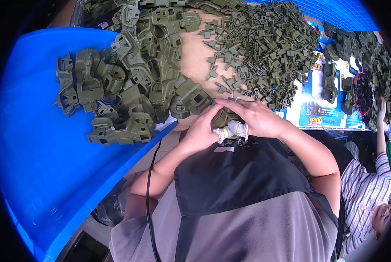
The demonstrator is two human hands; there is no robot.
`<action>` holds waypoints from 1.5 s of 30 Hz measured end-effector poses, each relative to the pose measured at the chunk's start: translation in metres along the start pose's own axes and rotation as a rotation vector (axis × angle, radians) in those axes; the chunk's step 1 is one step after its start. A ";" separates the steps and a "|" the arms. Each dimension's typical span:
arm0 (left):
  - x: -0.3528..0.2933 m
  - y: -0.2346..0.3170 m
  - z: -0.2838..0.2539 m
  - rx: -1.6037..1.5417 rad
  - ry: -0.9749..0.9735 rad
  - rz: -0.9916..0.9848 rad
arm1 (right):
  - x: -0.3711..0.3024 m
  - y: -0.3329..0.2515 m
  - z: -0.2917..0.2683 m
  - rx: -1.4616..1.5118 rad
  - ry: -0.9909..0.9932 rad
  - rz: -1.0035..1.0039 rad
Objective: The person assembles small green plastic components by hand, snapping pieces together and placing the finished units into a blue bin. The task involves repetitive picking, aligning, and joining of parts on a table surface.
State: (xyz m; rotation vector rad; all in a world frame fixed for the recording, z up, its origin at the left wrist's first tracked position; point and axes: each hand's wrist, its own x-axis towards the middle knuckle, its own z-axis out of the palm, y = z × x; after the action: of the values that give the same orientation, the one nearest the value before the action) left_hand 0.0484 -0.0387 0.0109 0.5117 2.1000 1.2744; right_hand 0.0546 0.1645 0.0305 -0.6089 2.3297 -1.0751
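Both hands are meeting at the fingertips in front of the person's chest: the left hand (200, 130) is curving in from one side, the right hand (265, 121) from the other. Between them a green plastic part (225, 117) is sitting, partly covered by the fingers. Both hands are standing partly closed around it and appear to be holding it together, though the fingers are hiding most of the contact. Pale wraps (233, 130) are showing at the thumbs, just below the part.

Just beyond the left hand, large green pieces (138, 81) are lying heaped, many in a blue tray (42, 148). Ahead, small green pieces (265, 48) are covering much of the tan table (191, 59). Farther right, printed cardboard (308, 107) is lying under more green pieces, near a red bowl (356, 89) containing black pieces. Beyond, a co-worker (363, 187) in a striped shirt is reaching toward green pieces.
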 end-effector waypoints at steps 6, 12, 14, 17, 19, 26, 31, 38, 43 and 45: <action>0.003 0.001 0.000 -0.050 0.002 0.010 | 0.007 0.034 -0.014 0.424 -0.156 -0.047; 0.007 -0.015 0.008 0.043 0.080 0.035 | 0.019 0.051 0.013 0.183 0.090 -0.108; 0.010 -0.021 0.007 0.014 0.048 -0.009 | 0.021 0.054 0.014 0.263 0.007 -0.035; 0.018 -0.048 0.010 -0.110 0.023 -0.018 | 0.028 0.065 0.012 0.516 -0.132 0.047; 0.022 -0.045 0.001 -0.215 -0.048 -0.058 | 0.034 0.064 0.010 0.697 -0.218 0.083; 0.021 -0.042 -0.005 -0.324 -0.116 -0.060 | 0.041 0.057 0.010 0.462 -0.157 0.120; 0.022 -0.047 -0.004 -0.237 -0.110 -0.082 | 0.041 0.063 0.020 0.609 -0.131 0.131; 0.037 -0.042 -0.006 -0.356 -0.053 0.025 | 0.046 0.067 0.009 0.691 0.036 0.046; 0.047 -0.012 -0.005 -0.695 0.135 0.191 | 0.033 0.033 -0.040 1.007 0.422 0.011; 0.060 0.012 -0.001 -0.810 0.185 0.189 | 0.025 0.020 -0.039 0.897 0.413 0.044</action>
State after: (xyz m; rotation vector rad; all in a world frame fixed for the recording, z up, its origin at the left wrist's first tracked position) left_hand 0.0044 0.0029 0.0039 0.2299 1.4879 2.1797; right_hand 0.0083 0.1838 0.0304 0.0202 1.8267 -2.1626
